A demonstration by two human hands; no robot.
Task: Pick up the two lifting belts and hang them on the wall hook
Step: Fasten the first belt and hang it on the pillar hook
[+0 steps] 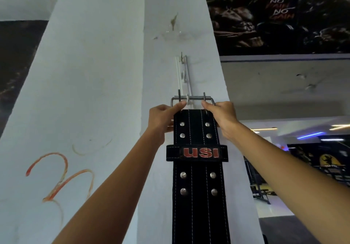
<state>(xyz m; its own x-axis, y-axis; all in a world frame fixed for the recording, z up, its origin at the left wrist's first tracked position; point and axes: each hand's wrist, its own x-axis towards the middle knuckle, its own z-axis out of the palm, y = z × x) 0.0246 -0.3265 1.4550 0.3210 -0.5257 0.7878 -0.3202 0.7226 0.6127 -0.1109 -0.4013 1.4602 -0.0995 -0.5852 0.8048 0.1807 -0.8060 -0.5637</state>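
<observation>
— What stands ahead?
— A white pillar [106, 73]; orange scrawl [60, 175] curls across its left face; a brownish stain [174, 21] runs down higher up.
— And off to the right?
— A dark poster [280, 20] reading "NO PAIN NO GAIN" sits high on the wall; lower down, a blue light strip [310, 135] glows; beneath it, a yellow emblem [329, 160] on a dark panel.

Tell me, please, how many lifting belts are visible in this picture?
1. A black lifting belt hangs against the white pillar, held at its buckle by both hands. A second belt is not in view.
</observation>
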